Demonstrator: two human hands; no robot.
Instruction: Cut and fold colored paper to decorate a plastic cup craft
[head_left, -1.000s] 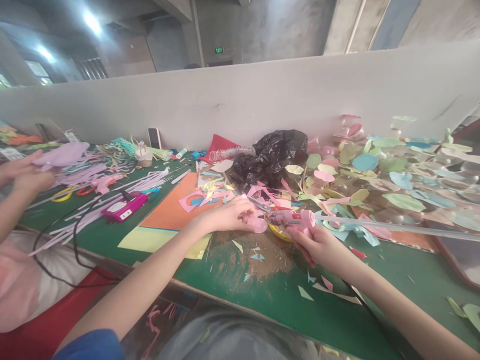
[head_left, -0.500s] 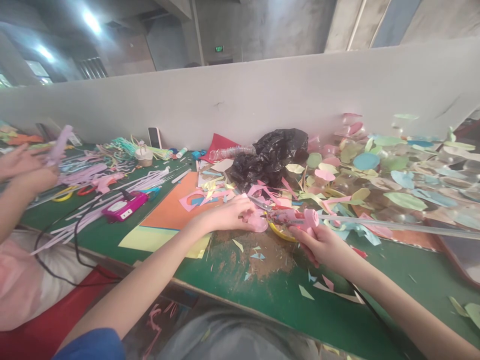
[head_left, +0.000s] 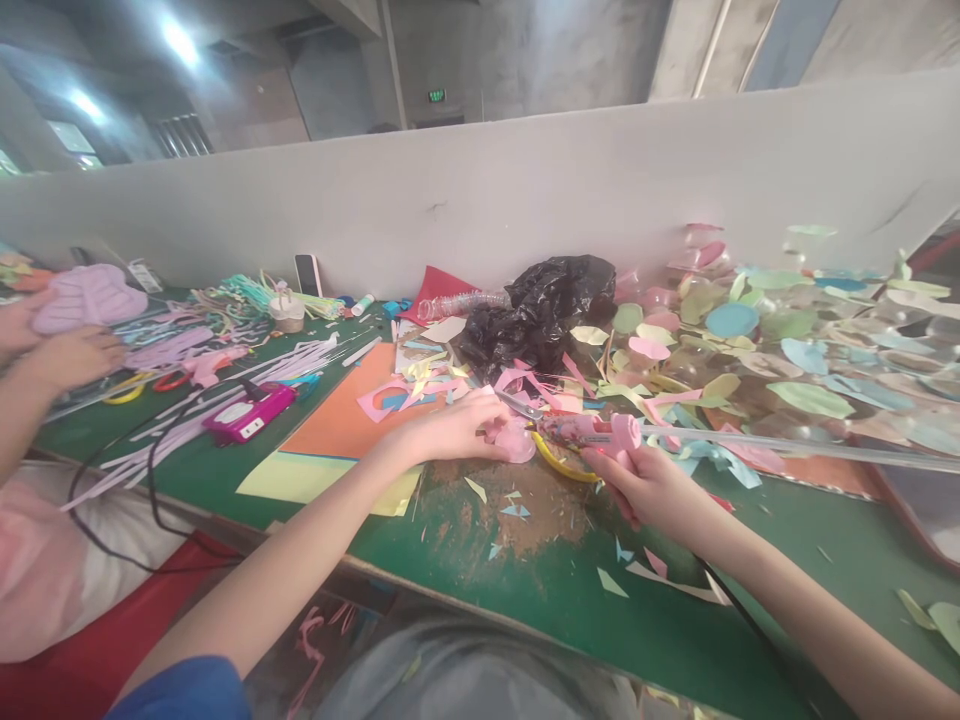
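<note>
My right hand (head_left: 634,480) is wrapped round the handle of a pink hot glue gun (head_left: 581,432), with a long clear glue stick (head_left: 750,445) running out of its back to the right. The gun's nozzle points left at a small translucent pink plastic cup (head_left: 517,442). That cup is pinched in the fingers of my left hand (head_left: 472,428). Scissors with yellow handles (head_left: 562,462) lie just under the gun, partly covered by it. Pink paper scraps (head_left: 529,382) are strewn behind both hands.
A black plastic bag (head_left: 551,310) sits behind my hands. Many plastic cups with paper leaves (head_left: 810,400) crowd the right. A magenta power strip (head_left: 251,412) and cables lie left of the orange paper (head_left: 341,415). At far left, a co-worker's hands hold a lilac woven piece (head_left: 90,298).
The glue gun and my right hand have shifted very slightly to the right. My left hand stays put with the cup. The co-worker's lilac piece has turned to show its broad side.
</note>
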